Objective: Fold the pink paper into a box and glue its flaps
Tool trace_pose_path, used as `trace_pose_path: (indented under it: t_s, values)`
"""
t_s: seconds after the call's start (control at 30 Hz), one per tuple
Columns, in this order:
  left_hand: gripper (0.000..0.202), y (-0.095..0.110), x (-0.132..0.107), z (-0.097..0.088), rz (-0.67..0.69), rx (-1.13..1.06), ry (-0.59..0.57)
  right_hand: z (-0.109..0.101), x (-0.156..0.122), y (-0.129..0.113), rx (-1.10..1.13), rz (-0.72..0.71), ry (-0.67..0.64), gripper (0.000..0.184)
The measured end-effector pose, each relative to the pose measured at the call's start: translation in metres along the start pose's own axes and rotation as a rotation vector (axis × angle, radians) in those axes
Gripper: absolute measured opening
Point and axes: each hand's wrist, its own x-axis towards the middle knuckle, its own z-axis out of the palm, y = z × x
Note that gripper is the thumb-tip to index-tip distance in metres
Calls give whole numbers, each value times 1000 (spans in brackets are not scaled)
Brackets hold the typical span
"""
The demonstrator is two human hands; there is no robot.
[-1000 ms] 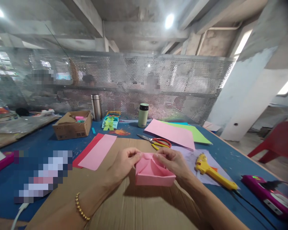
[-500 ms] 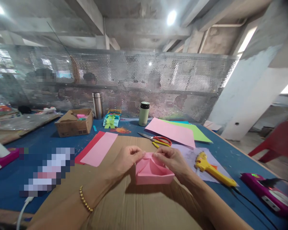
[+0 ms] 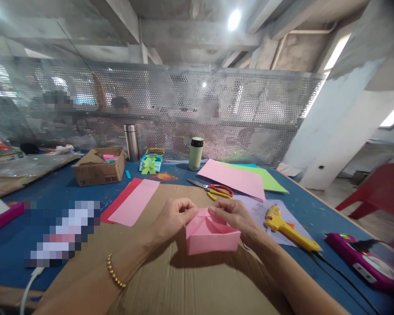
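A pink folded paper box [image 3: 213,243] is held just above the brown cardboard sheet [image 3: 190,284], its open side partly facing me. My left hand [image 3: 179,216] pinches the left part of its far edge between thumb and fingers. On the right part of that same edge, my right hand [image 3: 233,216] has a similar pinch. Creased flaps show inside the box. Scissors [image 3: 213,188] with red handles lie beyond my hands, beside yellow-handled pliers or cutters. A yellow glue gun [image 3: 289,229] rests on pale lilac paper [image 3: 259,203] to the right.
Pink and red paper strips [image 3: 134,205] lie at left. Pink and green sheets [image 3: 233,177] are at the back right. Behind stand a cardboard box [image 3: 100,170], a steel flask [image 3: 131,142] and a green tumbler [image 3: 195,155]. A purple power strip [image 3: 364,262] sits far right.
The pink paper box has tilted slightly, so its near wall shows taller. Both hands keep their pinch on its far edge. The whole view has shifted a little.
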Motion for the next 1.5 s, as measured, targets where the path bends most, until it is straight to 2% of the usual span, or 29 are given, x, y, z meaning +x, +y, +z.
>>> trace_pose_path:
  t_s: [0.2,0.33,0.43,0.53,0.77,1.0,1.23,1.5]
  values:
    - [29,2,-4,4,-39,-82,-98,6,-1,1,-56,-39,-55,40]
    - [28,0,-4,3,-23,-41,-91,10,-2,3,33,40,-98,50]
    - [28,-4,-1,-1,7,-1,-94,7,-2,0,67,65,-17,54]
    - [26,-6,1,-4,40,63,-72,1,0,-5,76,20,59,52]
    - [28,-3,-2,-5,28,126,-80,0,-2,-4,-24,-16,-39,42]
    - [32,-5,-1,-5,57,197,-74,0,-2,-3,-186,-38,-39,47]
    - [30,-4,-2,-6,85,203,-69,-1,-4,-6,-202,-73,-41,49]
    - [30,-2,-1,-8,94,215,-108,-2,-4,-7,-126,-39,-59,54]
